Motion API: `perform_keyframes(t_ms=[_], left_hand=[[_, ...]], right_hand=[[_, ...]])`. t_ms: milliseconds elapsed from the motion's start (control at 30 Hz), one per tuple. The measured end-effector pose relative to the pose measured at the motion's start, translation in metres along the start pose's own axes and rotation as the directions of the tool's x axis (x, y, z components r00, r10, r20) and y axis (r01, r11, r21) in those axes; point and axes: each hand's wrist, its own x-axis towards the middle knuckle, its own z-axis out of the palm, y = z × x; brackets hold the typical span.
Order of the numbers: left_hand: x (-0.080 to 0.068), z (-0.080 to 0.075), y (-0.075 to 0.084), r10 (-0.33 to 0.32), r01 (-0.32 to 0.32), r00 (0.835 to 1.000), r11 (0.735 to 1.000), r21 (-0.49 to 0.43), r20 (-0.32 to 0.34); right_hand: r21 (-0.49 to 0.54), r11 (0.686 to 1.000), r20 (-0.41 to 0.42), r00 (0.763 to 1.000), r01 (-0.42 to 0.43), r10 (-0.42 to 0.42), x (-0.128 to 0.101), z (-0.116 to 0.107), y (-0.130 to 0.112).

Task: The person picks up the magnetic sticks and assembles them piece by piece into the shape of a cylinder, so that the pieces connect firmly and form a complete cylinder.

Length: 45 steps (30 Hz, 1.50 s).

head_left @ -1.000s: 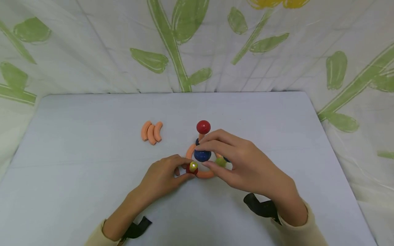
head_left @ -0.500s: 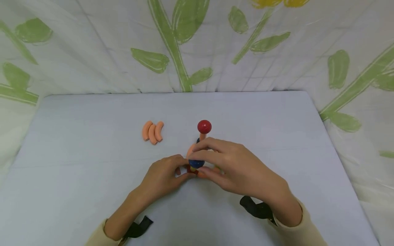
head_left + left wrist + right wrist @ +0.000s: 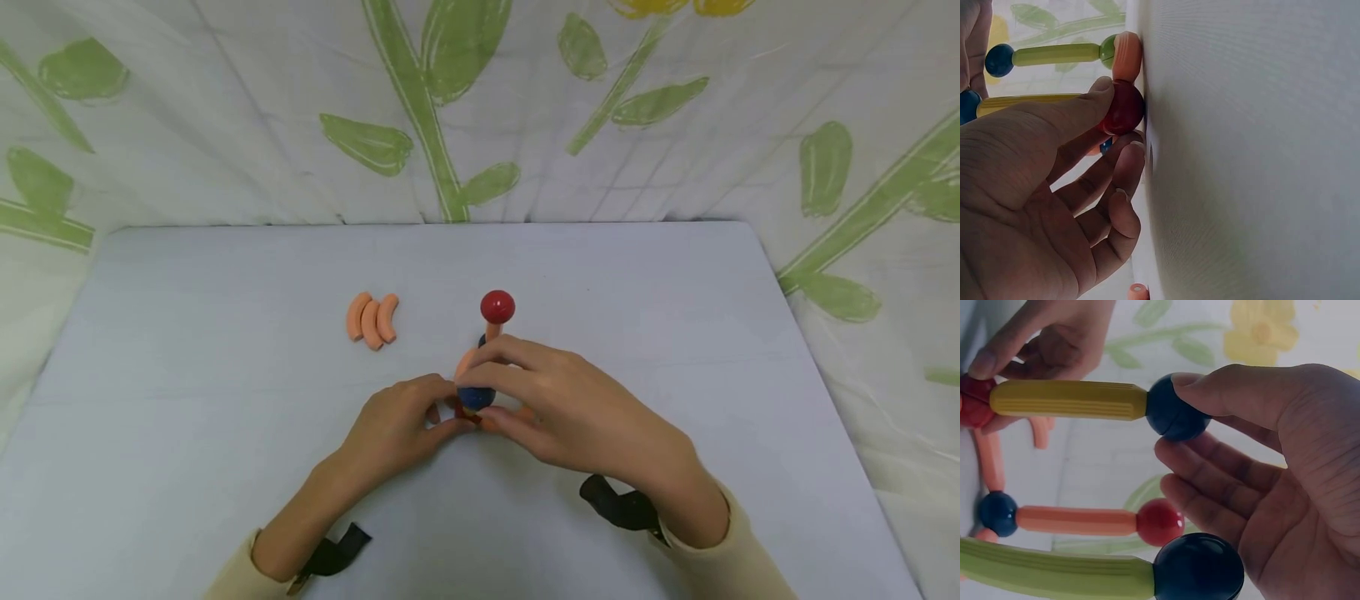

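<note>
1. Ball-and-rod frame (image 3: 464,363) stands near the middle of the pale tabletop (image 3: 225,350), partly hidden by the hands in the head view.
2. Right hand (image 3: 566,400) is at its four o'clock, thumb and fingers clamped on a blue ball (image 3: 1171,414).
3. Left hand (image 3: 401,421) is at its eight o'clock, thumb and fingers clamped on a low red ball (image 3: 1127,109).
4. Yellow rod (image 3: 1069,400) stands upright between those two balls, touching both; a green rod (image 3: 1060,573) and an orange rod (image 3: 1075,520) rise nearby.
5. Three curved orange pieces (image 3: 371,323) lie grouped at the frame's ten o'clock, apart from it.
6. Crowning the orange rod, at the frame's twelve o'clock, sits a glossy red ball (image 3: 497,307).
</note>
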Motion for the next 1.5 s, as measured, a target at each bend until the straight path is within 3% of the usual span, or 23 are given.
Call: perform_keyframes(t_ms=[300,1200,1500], left_hand=[[-0.001,0.002,-0.001,0.015,-0.015,1.0,1.0,0.005,-0.014],[-0.001,0.001,-0.001,-0.004,0.004,1.0,1.0,-0.009,0.004],[-0.001,0.002,0.0,-0.004,0.004,1.0,1.0,-0.003,0.014]], right_hand=[[-0.039,0.999,-0.005,1.0,0.027,-0.028,-0.001,0.002,0.0],[-0.005,1.0,0.001,1.0,-0.004,0.004,-0.001,-0.003,0.002],[0.18,0.983,-0.012,0.999,-0.036,0.039,-0.016,-0.034,0.004]])
